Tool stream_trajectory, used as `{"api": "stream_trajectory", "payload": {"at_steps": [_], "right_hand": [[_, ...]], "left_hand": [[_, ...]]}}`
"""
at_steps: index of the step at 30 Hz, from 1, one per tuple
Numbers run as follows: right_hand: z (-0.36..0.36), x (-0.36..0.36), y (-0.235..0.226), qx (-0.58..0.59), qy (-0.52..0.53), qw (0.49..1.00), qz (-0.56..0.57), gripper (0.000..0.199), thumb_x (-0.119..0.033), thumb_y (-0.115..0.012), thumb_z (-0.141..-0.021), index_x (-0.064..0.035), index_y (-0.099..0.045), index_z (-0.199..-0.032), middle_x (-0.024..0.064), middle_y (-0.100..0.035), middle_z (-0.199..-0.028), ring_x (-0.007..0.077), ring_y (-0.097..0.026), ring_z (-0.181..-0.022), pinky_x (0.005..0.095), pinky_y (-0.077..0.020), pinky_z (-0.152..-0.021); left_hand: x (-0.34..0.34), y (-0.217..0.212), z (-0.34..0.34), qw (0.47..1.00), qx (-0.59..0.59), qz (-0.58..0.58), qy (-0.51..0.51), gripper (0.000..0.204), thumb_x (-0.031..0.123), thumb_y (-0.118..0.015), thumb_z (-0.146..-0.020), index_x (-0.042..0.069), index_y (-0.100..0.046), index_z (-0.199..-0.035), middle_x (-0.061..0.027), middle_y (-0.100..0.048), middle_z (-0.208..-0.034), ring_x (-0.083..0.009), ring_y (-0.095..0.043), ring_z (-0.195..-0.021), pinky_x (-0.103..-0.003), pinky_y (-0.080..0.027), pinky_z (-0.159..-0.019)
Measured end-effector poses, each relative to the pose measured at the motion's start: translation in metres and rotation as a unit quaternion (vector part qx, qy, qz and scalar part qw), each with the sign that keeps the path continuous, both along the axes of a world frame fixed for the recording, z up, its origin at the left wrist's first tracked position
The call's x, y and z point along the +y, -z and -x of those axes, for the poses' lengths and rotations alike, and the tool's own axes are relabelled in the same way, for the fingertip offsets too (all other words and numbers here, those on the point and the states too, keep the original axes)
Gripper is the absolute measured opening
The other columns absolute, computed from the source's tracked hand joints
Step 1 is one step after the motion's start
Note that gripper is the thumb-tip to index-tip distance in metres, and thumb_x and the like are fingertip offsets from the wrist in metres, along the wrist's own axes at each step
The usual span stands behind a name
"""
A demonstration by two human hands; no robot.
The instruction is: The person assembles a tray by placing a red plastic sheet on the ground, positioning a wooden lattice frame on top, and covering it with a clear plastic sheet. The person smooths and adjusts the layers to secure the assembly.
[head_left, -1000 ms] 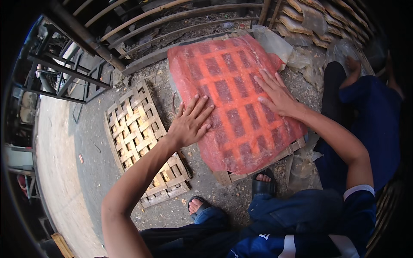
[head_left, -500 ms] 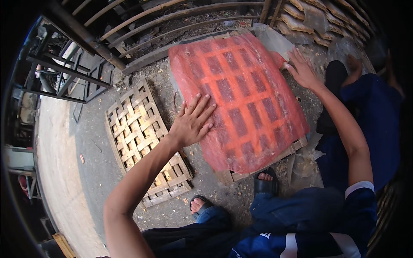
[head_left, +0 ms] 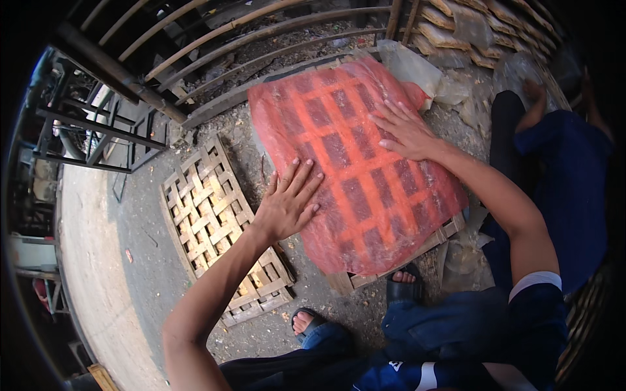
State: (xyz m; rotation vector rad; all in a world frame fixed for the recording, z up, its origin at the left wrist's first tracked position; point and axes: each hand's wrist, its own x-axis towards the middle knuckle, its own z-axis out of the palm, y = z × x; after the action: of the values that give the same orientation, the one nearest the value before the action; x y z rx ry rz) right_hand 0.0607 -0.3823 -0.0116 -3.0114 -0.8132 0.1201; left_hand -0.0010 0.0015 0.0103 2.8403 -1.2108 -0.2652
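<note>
A translucent red plastic sheet (head_left: 345, 153) lies over a slatted wooden tray or frame (head_left: 427, 244), whose near edge shows beneath it. Dark rectangular patches in a grid show through the plastic; I cannot tell whether they are gaps or pieces. My left hand (head_left: 290, 202) rests flat on the sheet's left side, fingers spread and holding nothing. On its upper right part lies my right hand (head_left: 407, 133), likewise open with its fingers stretched out. Just left of my left hand, a woven slat panel (head_left: 209, 232) sits on the ground.
Clear plastic (head_left: 409, 67) lies behind the sheet's far right corner. A bamboo rail fence (head_left: 254, 40) runs along the back. Stacked flat packs (head_left: 450, 37) stand at the far right, where another person in dark blue (head_left: 564, 189) crouches. A black metal frame (head_left: 98, 130) is at left.
My right hand has moved left from the sheet's far right corner onto its surface. My left hand stays flat at about the same spot on the sheet.
</note>
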Motion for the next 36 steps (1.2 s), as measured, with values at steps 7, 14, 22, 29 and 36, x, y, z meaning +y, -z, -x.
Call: {"api": "stream_trajectory", "payload": {"at_steps": [7, 14, 22, 29, 36], "right_hand": [[-0.051, -0.061, -0.024, -0.066, 0.271, 0.96, -0.002, 0.069, -0.046, -0.046, -0.104, -0.0174, -0.025, -0.162, 0.0163, -0.017, -0.169, 0.0329, -0.012, -0.157, 0.0595, -0.0079, -0.125], [0.031, 0.087, -0.016, -0.04, -0.197, 0.973, -0.111, 0.074, -0.041, -0.062, -0.096, -0.017, -0.033, -0.159, 0.0148, -0.024, -0.167, 0.0321, -0.018, -0.156, 0.0588, -0.0113, -0.125], [-0.048, -0.001, 0.023, -0.051, 0.018, 0.994, -0.095, 0.067, -0.053, -0.044, -0.104, -0.0224, -0.028, -0.162, 0.0139, -0.017, -0.169, 0.0312, -0.013, -0.157, 0.0604, -0.0074, -0.125], [-0.087, -0.048, -0.027, -0.075, 0.243, 0.966, -0.05, 0.071, -0.052, -0.042, -0.105, -0.0097, -0.027, -0.161, 0.0189, -0.016, -0.168, 0.0339, -0.013, -0.157, 0.0623, -0.0101, -0.123], [0.013, 0.141, -0.017, -0.05, -0.237, 0.963, -0.121, 0.069, -0.051, -0.052, -0.1, -0.0139, -0.037, -0.156, 0.0168, -0.026, -0.166, 0.0303, -0.019, -0.156, 0.06, -0.0147, -0.124]], "left_hand": [[-0.005, 0.008, -0.003, 1.0, 0.001, 0.016, 0.006, 0.064, 0.05, -0.027, -0.106, 0.021, -0.025, -0.163, -0.0088, -0.013, -0.171, -0.0328, -0.006, -0.158, -0.06, -0.011, -0.125], [-0.005, 0.005, -0.002, 0.999, 0.009, 0.045, 0.005, 0.065, 0.048, -0.04, -0.104, 0.017, -0.031, -0.16, -0.0098, -0.016, -0.17, -0.0344, -0.01, -0.157, -0.061, -0.016, -0.123], [-0.007, 0.005, -0.002, 0.999, 0.007, 0.03, 0.012, 0.066, 0.048, -0.038, -0.104, 0.017, -0.028, -0.161, -0.0111, -0.015, -0.17, -0.0358, -0.008, -0.157, -0.061, -0.015, -0.123], [-0.007, 0.005, -0.007, 0.999, 0.014, 0.045, 0.011, 0.066, 0.047, -0.037, -0.104, 0.016, -0.028, -0.161, -0.0132, -0.015, -0.17, -0.0384, -0.01, -0.157, -0.061, -0.014, -0.123], [0.01, 0.028, -0.005, 1.0, 0.016, 0.015, 0.011, 0.066, 0.047, -0.042, -0.103, 0.016, -0.031, -0.16, -0.0134, -0.017, -0.169, -0.0385, -0.012, -0.156, -0.06, -0.013, -0.123]]}}
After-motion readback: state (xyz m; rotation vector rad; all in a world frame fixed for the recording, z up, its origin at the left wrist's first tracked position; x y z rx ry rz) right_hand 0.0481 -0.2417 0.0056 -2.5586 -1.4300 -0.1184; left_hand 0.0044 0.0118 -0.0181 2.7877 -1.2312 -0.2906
